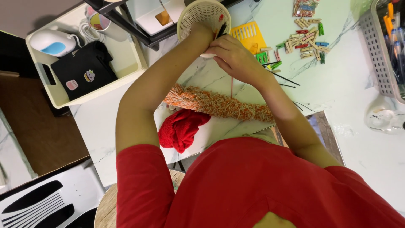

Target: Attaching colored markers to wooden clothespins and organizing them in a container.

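A person's right hand (234, 57) is pinching a thin red yarn (231, 86) running down to the soft, light orange knit strip (219, 104) just below it, while the left hand (202, 33) is reaching into a stiff cream basket (192, 19), its grip hidden.

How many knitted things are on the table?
2: a red knitted piece at the table's near edge, and a long orange fuzzy strip lying beside it. More may hide under the arms.
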